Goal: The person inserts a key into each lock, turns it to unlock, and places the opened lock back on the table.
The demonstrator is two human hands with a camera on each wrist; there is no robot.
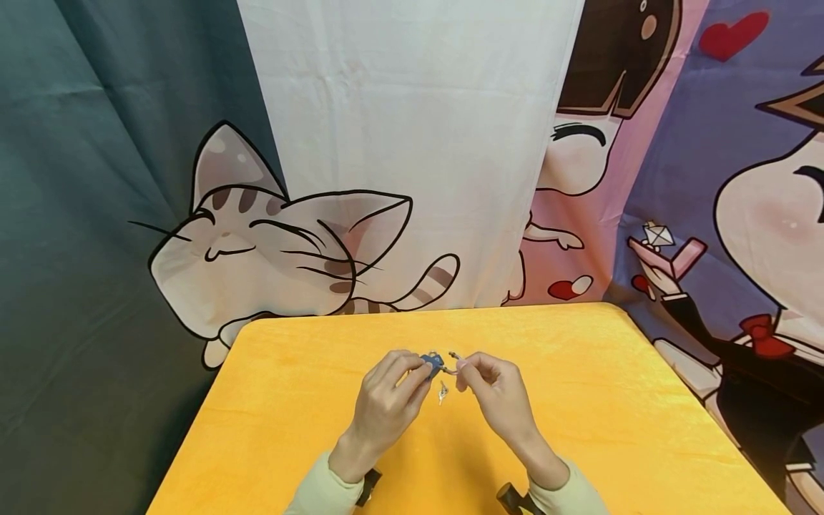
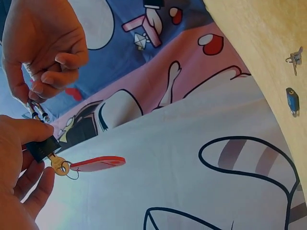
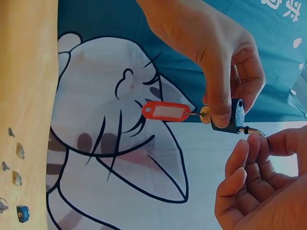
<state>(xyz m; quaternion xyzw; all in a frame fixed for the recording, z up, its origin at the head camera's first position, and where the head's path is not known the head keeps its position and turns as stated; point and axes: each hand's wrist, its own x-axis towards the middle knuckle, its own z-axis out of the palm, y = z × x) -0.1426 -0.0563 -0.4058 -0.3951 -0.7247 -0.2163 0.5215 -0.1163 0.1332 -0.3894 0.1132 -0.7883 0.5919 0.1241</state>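
A dark blue padlock (image 3: 229, 117) is held up above the table, gripped by my left hand (image 1: 393, 390) between thumb and fingers. Its metal shackle (image 3: 255, 131) is swung out, one end free of the body. My right hand (image 1: 498, 393) pinches the shackle's curve between thumb and fingertips. A brass key (image 2: 59, 165) sits in the bottom of the padlock, and a red tag (image 2: 98, 164) hangs from its ring. On the table below lie a small bunch of keys (image 1: 442, 393) and another blue padlock (image 2: 292, 101).
The yellow-covered table (image 1: 309, 422) runs out to a printed curtain (image 1: 412, 129) with cartoon figures. In the right wrist view several small keys and locks lie on the table, among them a silvery padlock (image 3: 20, 150).
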